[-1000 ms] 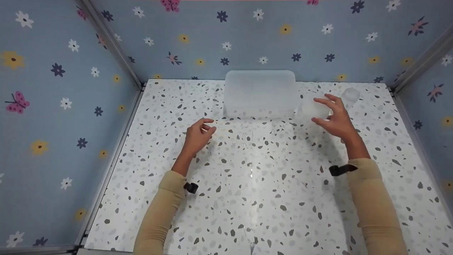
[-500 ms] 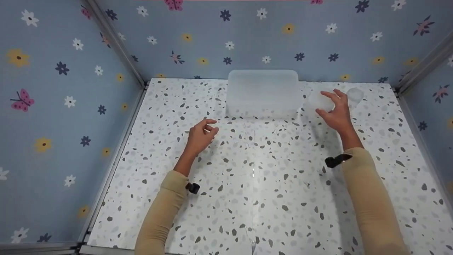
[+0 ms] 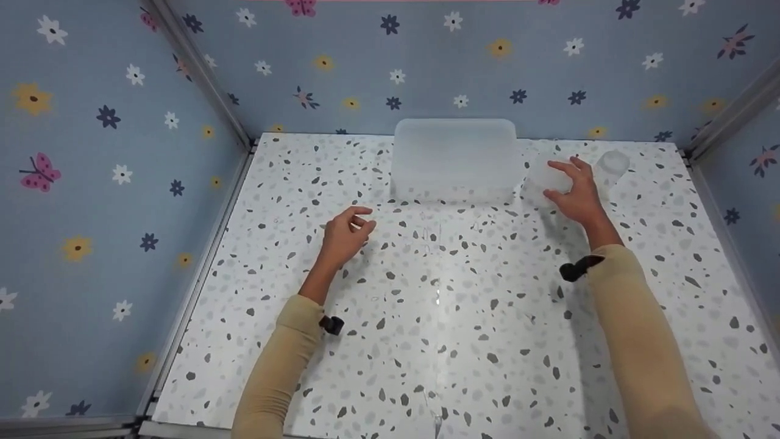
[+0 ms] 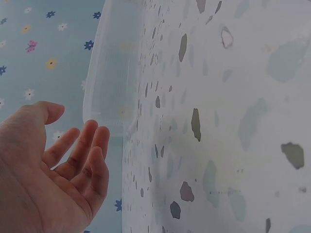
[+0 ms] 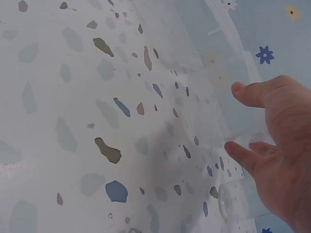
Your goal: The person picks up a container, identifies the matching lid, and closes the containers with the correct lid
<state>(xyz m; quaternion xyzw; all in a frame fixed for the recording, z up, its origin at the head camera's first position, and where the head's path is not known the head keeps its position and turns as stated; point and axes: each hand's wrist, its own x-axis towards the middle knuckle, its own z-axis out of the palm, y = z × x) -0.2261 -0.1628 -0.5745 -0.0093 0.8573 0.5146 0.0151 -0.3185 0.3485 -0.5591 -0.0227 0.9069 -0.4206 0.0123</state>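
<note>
My right hand (image 3: 579,198) curves its thumb and fingers around a small clear plastic container (image 3: 535,180) at the back right. In the right wrist view, the thumb lies over one side of that container (image 5: 209,107) and the fingers are at another. Being see-through, its outline is faint, and exact contact is hard to see. Beside the right hand stands a clear cup-like piece (image 3: 614,163). The left hand (image 3: 347,235) hovers over the table with loosely bent fingers, holding nothing. It is nearest to a large frosted plastic box (image 3: 454,158).
The large box stands against the flowered back wall (image 3: 426,61). A speckled white table (image 3: 463,341) runs forward from it. A patterned panel (image 3: 109,213) bounds the left side, and another panel is at the right. Black wrist cameras (image 3: 334,325) sit on both sleeves.
My right hand and the small container have shifted slightly away from me, the hand also a little to the left. The left hand has stayed almost still. The head view has shifted a little.
</note>
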